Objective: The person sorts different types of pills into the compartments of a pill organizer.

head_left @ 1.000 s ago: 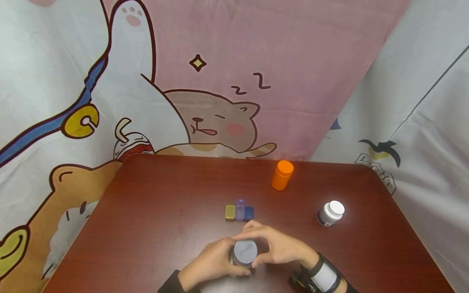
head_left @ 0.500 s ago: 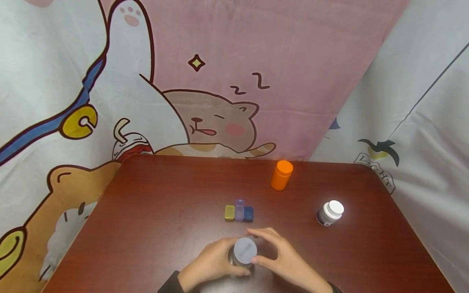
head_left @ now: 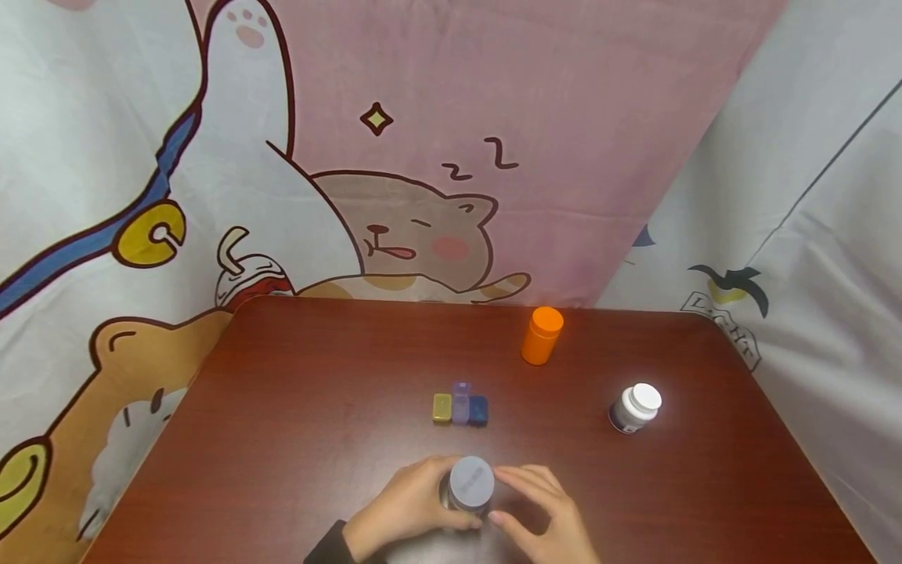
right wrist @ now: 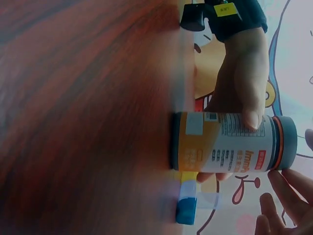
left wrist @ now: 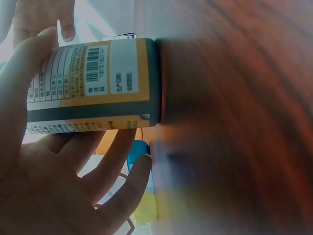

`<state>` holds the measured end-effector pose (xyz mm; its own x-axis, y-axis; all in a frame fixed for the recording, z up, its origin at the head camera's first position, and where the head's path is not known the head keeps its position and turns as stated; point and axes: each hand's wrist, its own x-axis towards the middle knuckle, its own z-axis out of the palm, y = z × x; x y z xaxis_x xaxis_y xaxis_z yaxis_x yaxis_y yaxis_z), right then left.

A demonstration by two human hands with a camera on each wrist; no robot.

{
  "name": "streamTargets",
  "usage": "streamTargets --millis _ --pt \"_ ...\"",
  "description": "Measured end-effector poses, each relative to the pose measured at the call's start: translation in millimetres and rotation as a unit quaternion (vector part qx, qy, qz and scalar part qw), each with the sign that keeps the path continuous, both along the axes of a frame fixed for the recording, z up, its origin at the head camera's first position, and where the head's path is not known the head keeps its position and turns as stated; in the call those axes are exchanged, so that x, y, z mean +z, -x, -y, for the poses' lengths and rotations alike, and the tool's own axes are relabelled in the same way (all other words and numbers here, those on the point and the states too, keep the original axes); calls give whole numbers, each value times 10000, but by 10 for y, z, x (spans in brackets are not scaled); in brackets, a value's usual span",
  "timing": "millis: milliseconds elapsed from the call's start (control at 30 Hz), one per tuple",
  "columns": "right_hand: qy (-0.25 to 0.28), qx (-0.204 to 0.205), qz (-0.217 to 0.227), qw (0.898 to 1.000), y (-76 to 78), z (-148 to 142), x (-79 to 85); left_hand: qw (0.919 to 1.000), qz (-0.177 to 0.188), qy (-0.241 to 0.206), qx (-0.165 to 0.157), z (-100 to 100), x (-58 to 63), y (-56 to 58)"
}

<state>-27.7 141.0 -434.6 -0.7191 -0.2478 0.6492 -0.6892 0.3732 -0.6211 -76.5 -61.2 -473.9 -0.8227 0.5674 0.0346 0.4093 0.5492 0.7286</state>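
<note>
A pill bottle (head_left: 471, 483) with a grey screw lid stands upright at the table's front; both wrist views show its orange-and-white label (left wrist: 98, 81). My left hand (head_left: 412, 500) grips its body, thumb on the near side and fingers behind. Beside the lid (right wrist: 289, 143), my right hand (head_left: 546, 509) has its thumb and fingers spread, fingertips right at the lid's edge and thumb a little apart from it. Just beyond is a small pill box with a yellow (head_left: 441, 408), a purple (head_left: 461, 410) and a blue compartment (head_left: 478, 410); the purple one's flap (right wrist: 209, 199) is raised.
An orange bottle (head_left: 542, 337) stands near the table's back edge. To the right is a white bottle (head_left: 636, 408) with a dark label. A cartoon-printed cloth (head_left: 564, 157) hangs behind the brown table (head_left: 317, 376).
My right hand has come off the lid, turned and drawn back to the right and toward me, its thumb and fingers spreading. My left hand and the bottle stay in place.
</note>
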Motion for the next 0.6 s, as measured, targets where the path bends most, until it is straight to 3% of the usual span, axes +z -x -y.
streamTargets --millis 167,400,600 --pt "-65 293 124 9995 42 25 -68 10000 50 1 40 8 16 -7" --pt "-154 398 578 9974 88 109 23 9999 -90 119 82 8 12 -10" --pt "-56 495 1441 9883 115 179 41 9997 -87 229 82 7 17 0"
